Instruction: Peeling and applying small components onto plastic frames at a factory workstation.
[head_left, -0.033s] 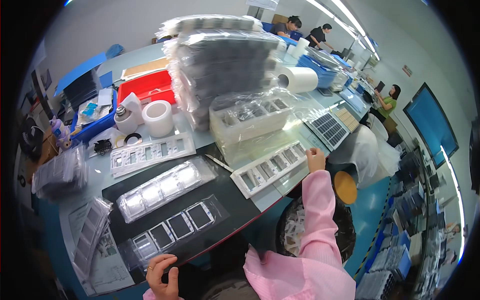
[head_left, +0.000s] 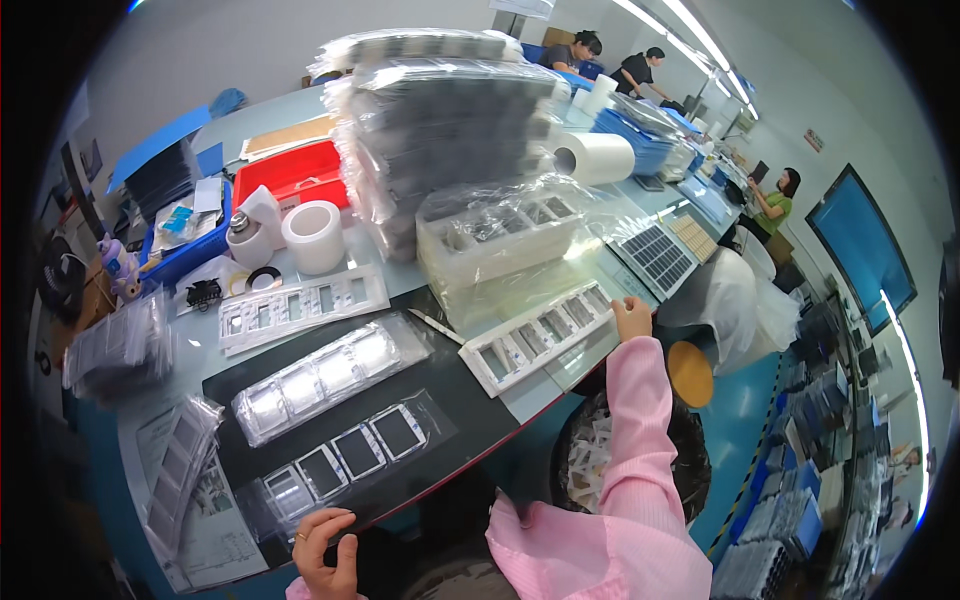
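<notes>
Silver film-wrapped pack [head_left: 320, 380] lies on dark flat mat [head_left: 455, 385]; left hand [head_left: 325, 555] near mat's front edge, thumb apart from curled fingers. Clear plastic windowed strip [head_left: 343, 463] on mat's front part. White rectangular windowed tray [head_left: 545, 355] crosses mat's right edge; right hand [head_left: 632, 318] right of mat, bunched narrow at tray's end, can't tell if gripping.

View shifted barely; white frame strip [head_left: 540, 357] marginally farther left

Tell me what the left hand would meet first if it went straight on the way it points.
Probably the near strip of white-bordered frames on the dark mat, beyond the left hand. Depth is unclear: if low, it could meet the table edge first.
</notes>
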